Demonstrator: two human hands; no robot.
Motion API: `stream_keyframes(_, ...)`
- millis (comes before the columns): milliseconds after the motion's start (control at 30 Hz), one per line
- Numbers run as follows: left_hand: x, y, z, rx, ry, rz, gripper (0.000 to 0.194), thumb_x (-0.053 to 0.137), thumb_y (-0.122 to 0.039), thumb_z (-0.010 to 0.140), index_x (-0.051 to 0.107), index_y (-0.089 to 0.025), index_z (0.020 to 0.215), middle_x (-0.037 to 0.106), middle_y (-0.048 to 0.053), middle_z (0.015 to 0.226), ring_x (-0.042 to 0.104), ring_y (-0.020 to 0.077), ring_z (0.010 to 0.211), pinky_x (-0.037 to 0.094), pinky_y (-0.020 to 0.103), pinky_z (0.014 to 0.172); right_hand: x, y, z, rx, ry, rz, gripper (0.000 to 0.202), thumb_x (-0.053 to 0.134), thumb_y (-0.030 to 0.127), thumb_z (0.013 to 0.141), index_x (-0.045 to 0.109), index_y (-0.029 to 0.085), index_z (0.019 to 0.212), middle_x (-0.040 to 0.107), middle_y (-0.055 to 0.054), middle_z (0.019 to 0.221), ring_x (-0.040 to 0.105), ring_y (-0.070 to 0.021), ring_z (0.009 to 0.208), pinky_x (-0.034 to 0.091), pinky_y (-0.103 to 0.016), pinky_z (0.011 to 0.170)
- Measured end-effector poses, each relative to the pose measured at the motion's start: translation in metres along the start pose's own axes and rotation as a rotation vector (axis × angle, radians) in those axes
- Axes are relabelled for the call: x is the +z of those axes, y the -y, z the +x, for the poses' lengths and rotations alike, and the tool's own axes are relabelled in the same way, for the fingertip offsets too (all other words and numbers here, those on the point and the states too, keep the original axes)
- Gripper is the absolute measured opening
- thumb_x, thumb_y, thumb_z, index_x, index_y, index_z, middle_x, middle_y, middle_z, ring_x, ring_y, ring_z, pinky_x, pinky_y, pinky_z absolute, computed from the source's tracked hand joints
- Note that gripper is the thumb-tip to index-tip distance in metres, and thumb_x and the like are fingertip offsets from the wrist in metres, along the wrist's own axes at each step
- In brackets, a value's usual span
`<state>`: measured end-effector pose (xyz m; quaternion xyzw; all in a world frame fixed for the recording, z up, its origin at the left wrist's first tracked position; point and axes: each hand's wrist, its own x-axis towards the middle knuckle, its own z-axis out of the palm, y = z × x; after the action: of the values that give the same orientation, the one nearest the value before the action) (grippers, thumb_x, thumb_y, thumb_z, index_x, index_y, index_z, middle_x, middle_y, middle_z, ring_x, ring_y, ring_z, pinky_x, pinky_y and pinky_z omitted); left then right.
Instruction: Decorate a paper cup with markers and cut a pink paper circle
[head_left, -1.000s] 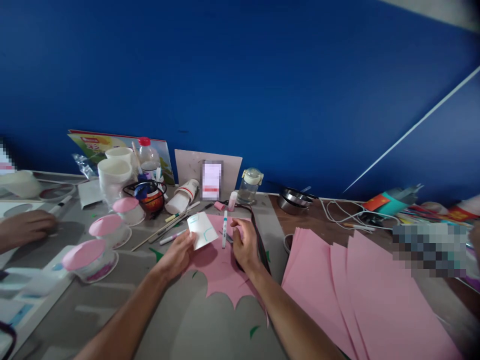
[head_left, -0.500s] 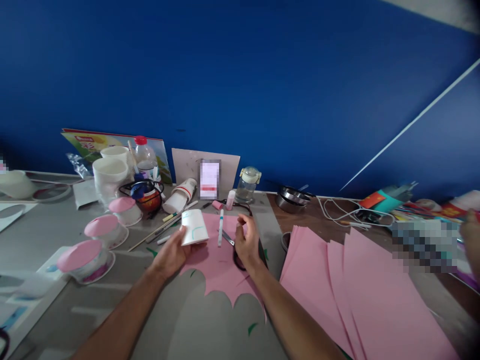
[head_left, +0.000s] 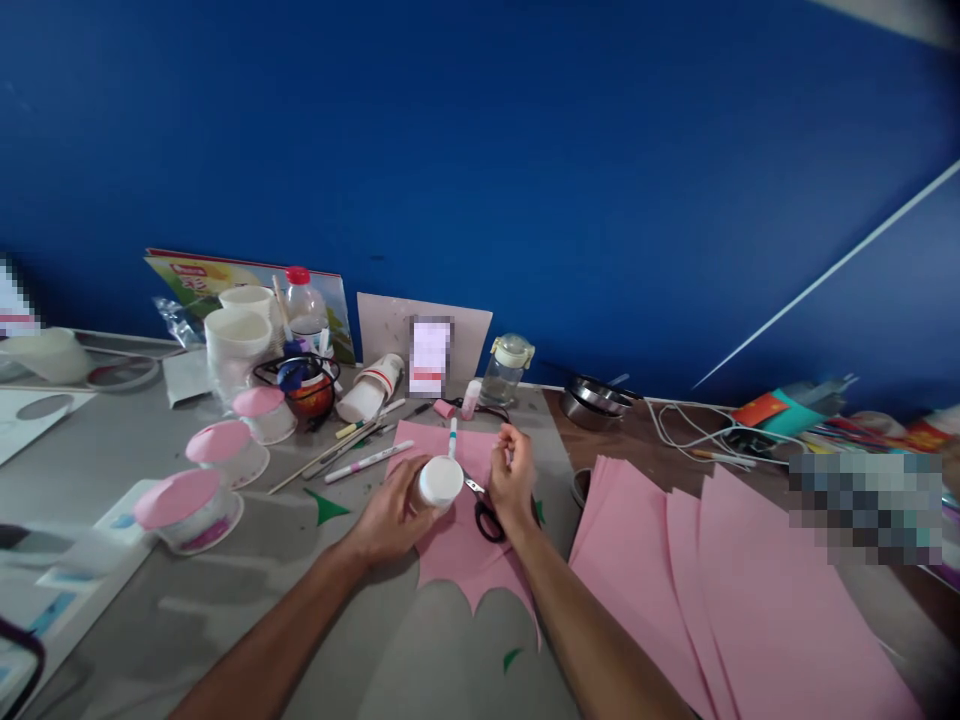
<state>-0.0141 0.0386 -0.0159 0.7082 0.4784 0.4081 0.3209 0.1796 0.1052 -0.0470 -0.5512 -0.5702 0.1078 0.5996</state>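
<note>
My left hand (head_left: 397,510) is wrapped round a white paper cup (head_left: 440,483), its round end facing up toward me. Beneath it lies a pink sheet (head_left: 457,565) with a scalloped front edge. A white marker with a teal band (head_left: 453,438) rests on the sheet just behind the cup. Black-handled scissors (head_left: 490,522) lie between the cup and my right hand (head_left: 513,470). The fingers of my right hand are curled, and whatever they may hold is too small to make out.
Cups with pink tops (head_left: 180,510) line the left side. Stacked white cups (head_left: 238,345), a red-capped bottle (head_left: 304,305) and a lidded jar (head_left: 507,372) stand behind. Pink sheets (head_left: 787,600) lie at right, near metal bowls (head_left: 592,405) and a white cable (head_left: 664,425).
My left hand has moved right with the cup and turned it, so its round end now shows instead of its marked side. The whole view has shifted slightly.
</note>
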Motion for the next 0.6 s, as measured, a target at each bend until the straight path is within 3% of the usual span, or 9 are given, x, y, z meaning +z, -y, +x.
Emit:
stream_keyframes(233, 0.000, 0.022, 0.002, 0.070, -0.068, 0.189, 0.061, 0.054, -0.012, 0.069, 0.051, -0.014, 0.130, 0.059, 0.018, 0.133, 0.051, 0.0324, 0.127, 0.038, 0.049, 0.108, -0.002, 0.002, 0.000, -0.003, 0.047, 0.001, 0.028, 0.045, 0.025, 0.086, 0.057, 0.016, 0.108, 0.064, -0.009, 0.096, 0.061, -0.0217, 0.087, 0.049, -0.036, 0.079)
stream_keyframes(333, -0.013, 0.031, 0.006, 0.103, -0.225, 0.322, 0.056, 0.046, -0.008, 0.073, 0.053, -0.016, 0.128, 0.061, 0.015, 0.127, 0.053, 0.0291, 0.124, 0.039, 0.047, 0.107, -0.001, 0.002, 0.001, -0.015, 0.034, -0.003, 0.027, 0.044, 0.023, 0.086, 0.058, 0.017, 0.108, 0.064, -0.008, 0.094, 0.060, -0.0208, 0.086, 0.049, -0.036, 0.079)
stream_keyframes(433, -0.027, 0.038, 0.008, 0.034, -0.375, 0.597, 0.043, 0.044, -0.010, 0.079, 0.061, -0.018, 0.117, 0.063, 0.015, 0.119, 0.055, 0.0309, 0.118, 0.041, 0.046, 0.101, -0.001, 0.000, 0.002, -0.026, 0.027, -0.003, 0.026, 0.044, 0.023, 0.085, 0.058, 0.017, 0.107, 0.064, -0.008, 0.094, 0.060, -0.0200, 0.083, 0.050, -0.035, 0.078)
stream_keyframes(533, -0.034, 0.042, 0.007, -0.119, -0.299, 0.905, 0.032, 0.047, -0.018, 0.084, 0.066, -0.016, 0.110, 0.065, 0.018, 0.111, 0.057, 0.0366, 0.106, 0.042, 0.050, 0.089, 0.000, -0.002, 0.002, -0.039, 0.023, -0.010, 0.026, 0.045, 0.024, 0.085, 0.058, 0.017, 0.106, 0.063, -0.008, 0.093, 0.060, -0.0200, 0.082, 0.050, -0.035, 0.077)
stream_keyframes(600, -0.036, 0.042, 0.006, -0.182, -0.226, 0.996, 0.027, 0.047, -0.020, 0.085, 0.069, -0.015, 0.100, 0.067, 0.018, 0.100, 0.057, 0.0371, 0.099, 0.040, 0.049, 0.084, -0.001, -0.003, 0.003, -0.043, 0.035, -0.011, 0.026, 0.045, 0.024, 0.085, 0.058, 0.016, 0.106, 0.063, -0.008, 0.092, 0.060, -0.0201, 0.083, 0.051, -0.035, 0.078)
